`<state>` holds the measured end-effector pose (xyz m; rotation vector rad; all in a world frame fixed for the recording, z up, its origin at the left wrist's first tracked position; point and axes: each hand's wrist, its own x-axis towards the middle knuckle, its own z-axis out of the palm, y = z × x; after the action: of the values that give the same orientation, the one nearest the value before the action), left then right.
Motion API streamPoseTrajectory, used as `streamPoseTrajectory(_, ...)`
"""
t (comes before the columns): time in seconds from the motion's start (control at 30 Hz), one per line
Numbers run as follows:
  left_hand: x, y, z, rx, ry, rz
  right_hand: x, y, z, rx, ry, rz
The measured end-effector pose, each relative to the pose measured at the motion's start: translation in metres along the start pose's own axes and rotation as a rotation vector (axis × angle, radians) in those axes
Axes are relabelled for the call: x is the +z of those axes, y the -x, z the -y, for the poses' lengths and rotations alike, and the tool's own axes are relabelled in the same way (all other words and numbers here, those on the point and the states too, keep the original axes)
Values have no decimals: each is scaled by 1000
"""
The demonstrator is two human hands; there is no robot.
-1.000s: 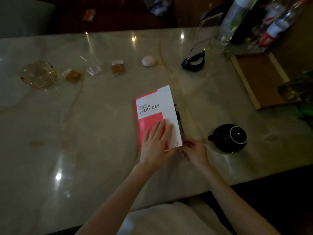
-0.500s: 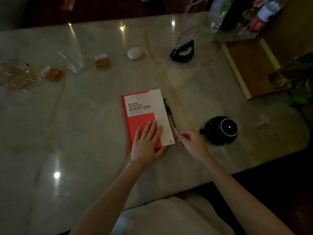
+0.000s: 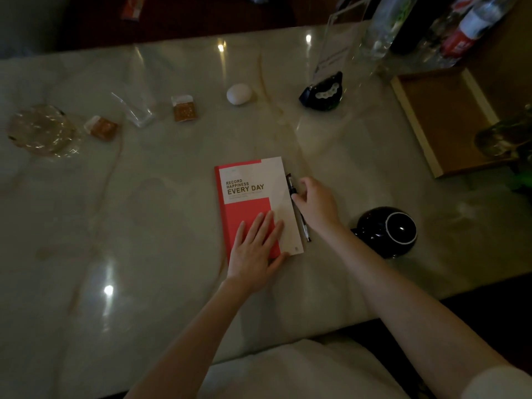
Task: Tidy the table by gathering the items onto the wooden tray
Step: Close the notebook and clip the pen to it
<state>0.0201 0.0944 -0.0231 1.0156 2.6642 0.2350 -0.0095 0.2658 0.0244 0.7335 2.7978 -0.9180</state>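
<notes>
Pinning the red-and-white notebook [image 3: 253, 203] flat with the left hand [image 3: 256, 251], fingers together and palm down on the lower cover, most likely so it can't skate around on that slick marble table [image 3: 144, 226]. Meanwhile curling the right hand [image 3: 316, 204] over the black pen [image 3: 296, 207] lying tight along the notebook's right edge, thumb and fingertips closing on the barrel near the clip end. Can't quite tell if it's properly pinched yet or just touched, too dim. Makes sense to grab the pen first, since it'd roll off if lifted on the cover.

Sitting well off at the far right, the wooden tray [image 3: 414, 122], nothing on its visible part, with a glass thing overlapping its near corner. Just right of the pen hand: the black teapot [image 3: 385, 231], so watch the elbow there. Scattered along the far side and not yet gathered: white pebble-looking thing [image 3: 239, 94], two orange snack packets [image 3: 183, 108], clear wrapper [image 3: 135, 110], glass ashtray [image 3: 43, 131], black sign holder [image 3: 324, 92].
</notes>
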Motion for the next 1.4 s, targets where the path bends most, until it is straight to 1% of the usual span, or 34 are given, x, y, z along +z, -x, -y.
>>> streamPoseTrajectory(0.17,-10,0,-1,1,30,24,-5,-17,7,-55,103,133)
streamPoseTrajectory(0.23,-21,-4,0,14,72,64,-9,-25,10,-54,129,199)
streamPoseTrajectory(0.27,-27,-9,3,10,142,113,-12,-29,12,-48,115,226)
streamPoseTrajectory(0.33,-45,-21,13,-17,385,162,-20,-37,16,-7,-10,254)
streamPoseTrajectory(0.4,-64,-35,28,-65,615,94,-29,-45,24,70,-208,274)
streamPoseTrajectory(0.43,-73,-42,37,-99,647,40,-33,-50,26,102,-299,269)
streamPoseTrajectory(0.53,-89,-64,70,-224,571,-99,-41,-65,32,138,-466,226)
streamPoseTrajectory(0.6,-90,-79,91,-251,475,-158,-42,-73,37,92,-475,173)
streamPoseTrajectory(0.7,-85,-91,110,-289,337,-108,-36,-84,43,54,-521,88)
streamPoseTrajectory(0.77,-80,-94,117,-317,297,-71,-30,-90,45,76,-585,57)
streamPoseTrajectory(0.83,-76,-94,119,-303,272,-51,-23,-96,47,88,-637,36)
streamPoseTrajectory(0.97,-74,-94,120,-266,300,-47,-15,-109,52,77,-670,11)
streamPoseTrajectory(1.17,-74,-97,122,-237,391,-91,-10,-130,71,136,-867,64)
streamPoseTrajectory(1.4,-71,-98,124,-199,486,-155,7,-144,91,88,-885,-33)
